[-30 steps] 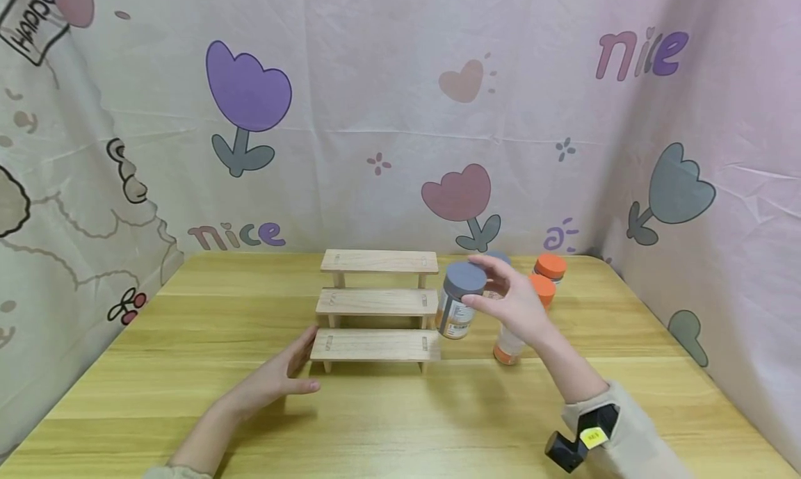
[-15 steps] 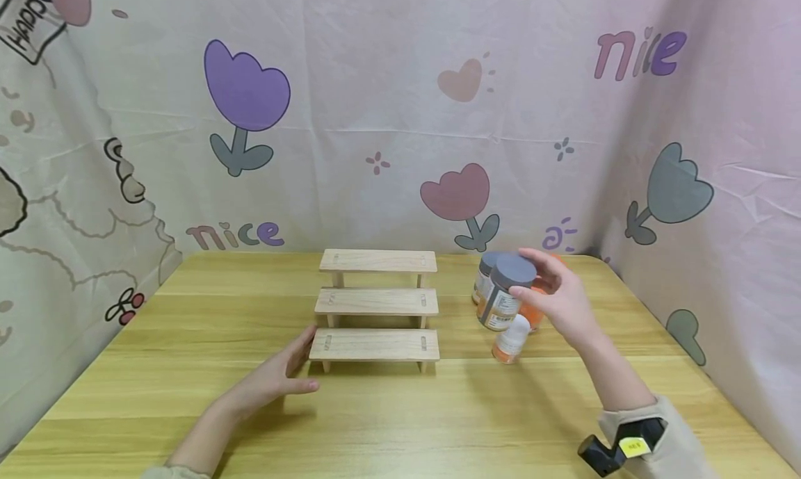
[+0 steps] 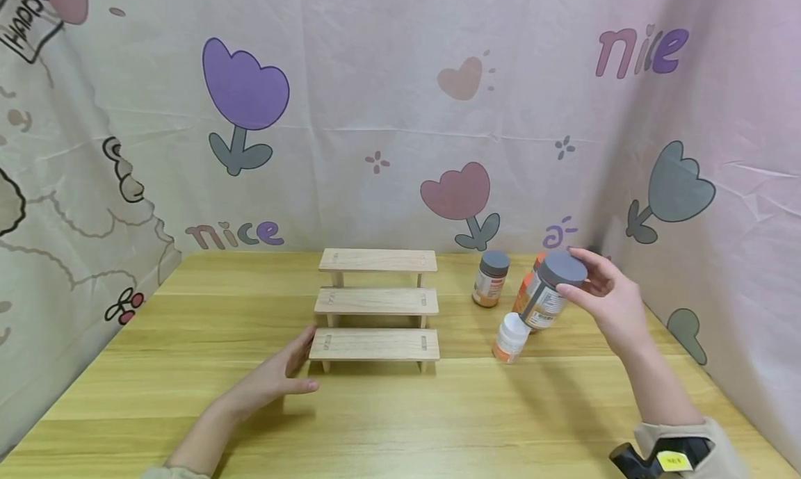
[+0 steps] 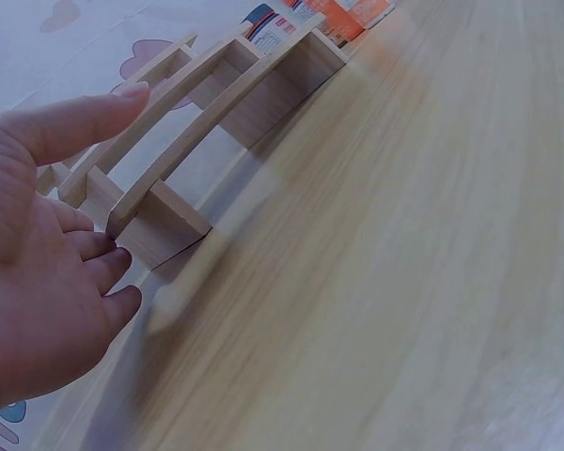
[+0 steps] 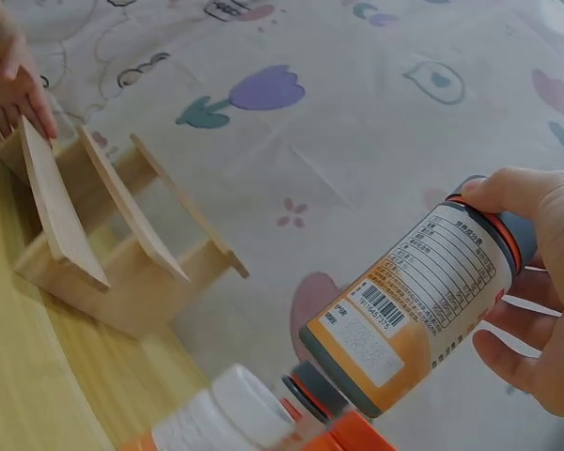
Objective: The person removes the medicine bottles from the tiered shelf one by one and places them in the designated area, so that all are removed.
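Note:
My right hand [image 3: 616, 312] grips a grey-lidded pill bottle [image 3: 546, 304] by its cap, thumb on one side and fingers on the other. The bottle is tilted and hangs above the table; its barcode label faces the right wrist view, where the hand [image 5: 555, 272] is seen around the lid. On the left, my left hand [image 3: 269, 383] lies at the end of a three-tier wooden step shelf [image 3: 375, 345]. Its fingers are loosely bent and its thumb is spread away. In the left wrist view the fingertips [image 4: 117, 258] are at the lowest tier's end, perhaps touching it.
Right of the shelf stand a second grey-lidded bottle [image 3: 490, 282] and a white-capped bottle [image 3: 512, 337]. Orange bottles [image 3: 523, 293] are partly hidden behind the held one. Wooden tabletop [image 3: 400, 423] stretches in front, and a printed cloth [image 3: 363, 83] hangs behind.
My right hand has carried the grey-lidded bottle rightward, from beside the shelf, past the second grey-lidded bottle, to in front of the orange ones. My left hand has stayed put.

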The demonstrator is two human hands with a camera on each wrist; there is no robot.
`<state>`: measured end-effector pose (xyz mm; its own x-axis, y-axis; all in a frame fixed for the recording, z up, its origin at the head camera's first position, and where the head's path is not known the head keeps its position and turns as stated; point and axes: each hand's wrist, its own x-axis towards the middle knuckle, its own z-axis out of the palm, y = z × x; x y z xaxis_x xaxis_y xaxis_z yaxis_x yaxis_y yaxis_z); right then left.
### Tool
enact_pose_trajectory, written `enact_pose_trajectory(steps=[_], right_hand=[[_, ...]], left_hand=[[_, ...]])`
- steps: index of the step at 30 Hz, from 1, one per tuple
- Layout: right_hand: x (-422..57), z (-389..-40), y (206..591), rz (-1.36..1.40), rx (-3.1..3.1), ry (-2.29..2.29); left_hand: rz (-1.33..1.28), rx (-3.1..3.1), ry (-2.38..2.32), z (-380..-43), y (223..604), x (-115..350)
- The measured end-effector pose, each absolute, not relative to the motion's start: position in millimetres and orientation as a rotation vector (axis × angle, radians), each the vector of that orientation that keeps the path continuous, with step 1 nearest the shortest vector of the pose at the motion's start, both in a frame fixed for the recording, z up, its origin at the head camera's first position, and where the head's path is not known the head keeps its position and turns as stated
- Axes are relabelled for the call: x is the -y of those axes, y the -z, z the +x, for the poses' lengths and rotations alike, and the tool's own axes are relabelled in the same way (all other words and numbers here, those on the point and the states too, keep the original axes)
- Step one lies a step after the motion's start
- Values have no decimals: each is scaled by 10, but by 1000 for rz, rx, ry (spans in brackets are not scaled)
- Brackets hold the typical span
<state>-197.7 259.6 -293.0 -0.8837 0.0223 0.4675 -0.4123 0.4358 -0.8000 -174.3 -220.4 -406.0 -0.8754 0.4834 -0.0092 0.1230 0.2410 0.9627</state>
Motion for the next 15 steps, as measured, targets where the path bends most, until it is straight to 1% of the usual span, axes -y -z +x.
enact_pose_trajectory(steps=[5, 15], right_hand=[[-2746, -1934, 2955, 253, 2329, -1381], [-2992, -1902, 3081, 179, 2324, -1439]], left_hand=[[567, -2205, -1681, -1738, 4063, 2208], [574, -2227, -1676, -1742, 4070, 2209]])
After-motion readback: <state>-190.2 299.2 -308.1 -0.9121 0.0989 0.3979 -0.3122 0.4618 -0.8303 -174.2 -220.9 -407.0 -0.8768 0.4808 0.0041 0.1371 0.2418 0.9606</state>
